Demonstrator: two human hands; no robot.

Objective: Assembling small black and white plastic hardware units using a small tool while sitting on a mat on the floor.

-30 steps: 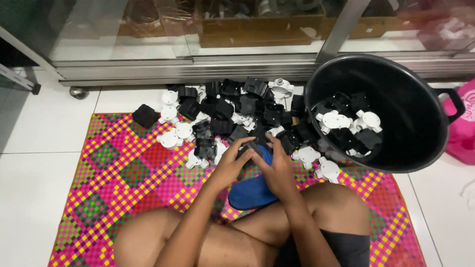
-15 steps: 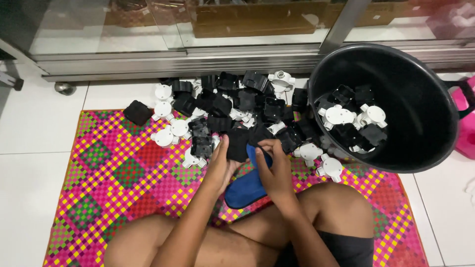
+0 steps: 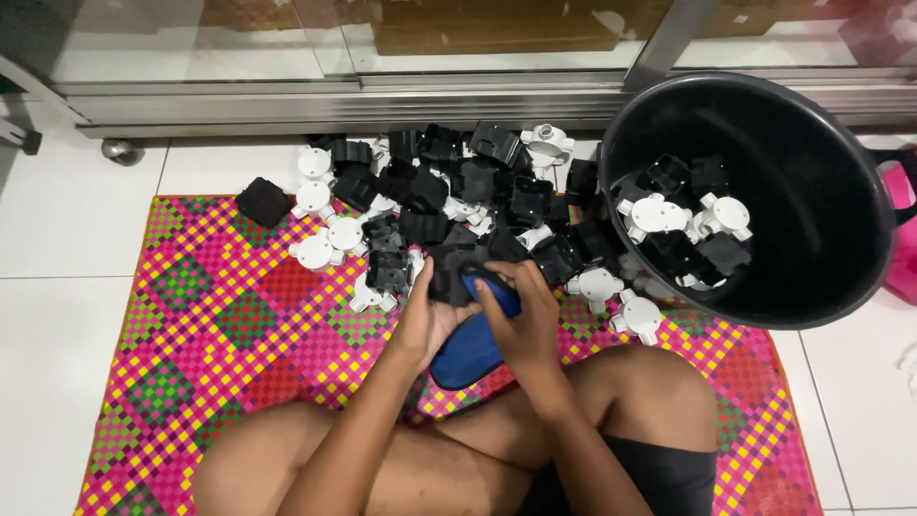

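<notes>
The person sits cross-legged, both hands together just ahead of the shins. The left hand [image 3: 425, 320] is cupped, fingers curled up around a black plastic box [image 3: 451, 272], which rests in its palm with the open side facing up as far as I can tell. The right hand [image 3: 521, 320] lies just beside it, thumb and fingers bent over the box's near right corner, touching it; whether it pinches anything small of its own I cannot tell. So the box sits between the two hands, slightly ahead of the left palm and to the left of the right knuckles, its longer side running roughly away from the body.

Directly beneath both hands lies a blue sandal [image 3: 470, 349], angled toward the right wrist. Just beyond the fingertips spreads a heap of black boxes [image 3: 478, 191] mixed with white round fittings [image 3: 330, 234], all on a pink woven mat [image 3: 220, 325]. Farther right of the right hand, a black bucket [image 3: 821, 220] leans on its side, more pieces inside.
</notes>
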